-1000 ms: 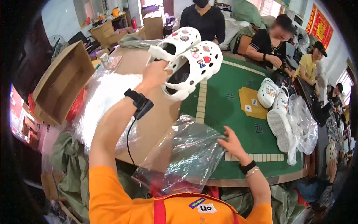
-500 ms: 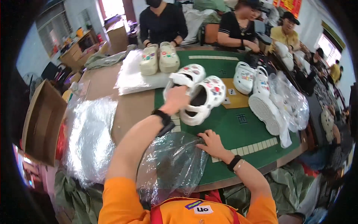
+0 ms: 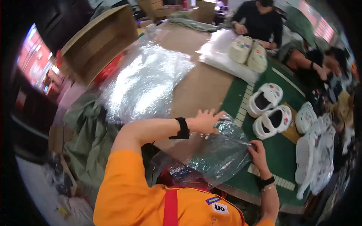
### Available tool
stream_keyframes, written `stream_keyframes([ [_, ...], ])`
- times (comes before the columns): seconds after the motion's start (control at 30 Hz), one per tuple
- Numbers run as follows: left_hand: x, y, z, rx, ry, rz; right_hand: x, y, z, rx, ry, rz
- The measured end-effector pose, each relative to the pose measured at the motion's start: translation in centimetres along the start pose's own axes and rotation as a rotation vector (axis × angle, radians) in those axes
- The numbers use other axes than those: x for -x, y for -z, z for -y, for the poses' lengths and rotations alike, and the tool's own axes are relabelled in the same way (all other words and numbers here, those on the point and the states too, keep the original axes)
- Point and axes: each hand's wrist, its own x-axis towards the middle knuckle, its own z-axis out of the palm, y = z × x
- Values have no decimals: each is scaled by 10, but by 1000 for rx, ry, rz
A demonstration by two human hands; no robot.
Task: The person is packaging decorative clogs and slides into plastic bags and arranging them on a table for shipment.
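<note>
A clear plastic bag (image 3: 222, 156) lies across the near edge of the table in front of me. My left hand (image 3: 204, 121) is open, fingers spread, against the bag's far left edge. At its right corner my right hand (image 3: 259, 154) pinches the plastic between thumb and fingers. Just beyond stands a pair of white clogs, the farther clog (image 3: 266, 98) and the nearer clog (image 3: 274, 121), with colourful charms on their toes. Neither hand touches them.
Clear plastic sheets (image 3: 147, 83) lie to the left, beside an open cardboard box (image 3: 100, 41). Cream clogs (image 3: 241, 49) rest on a stack of plastic (image 3: 218, 52). More white clogs (image 3: 306, 150) with plastic stand at right. Across the table sits a person (image 3: 260, 22).
My left hand has let go of the white clogs and come back to the plastic bag. The right hand now pinches the bag's corner. The view has turned left.
</note>
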Motion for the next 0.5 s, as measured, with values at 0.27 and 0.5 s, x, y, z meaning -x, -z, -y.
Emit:
stream_keyframes([
  [0.27, 31, 24, 35, 755, -10, -20, -64, -5, 89, -411, -43, 112],
  [0.5, 59, 71, 74, 1071, 141, -287, -123, -11, 164, -811, 118, 226],
])
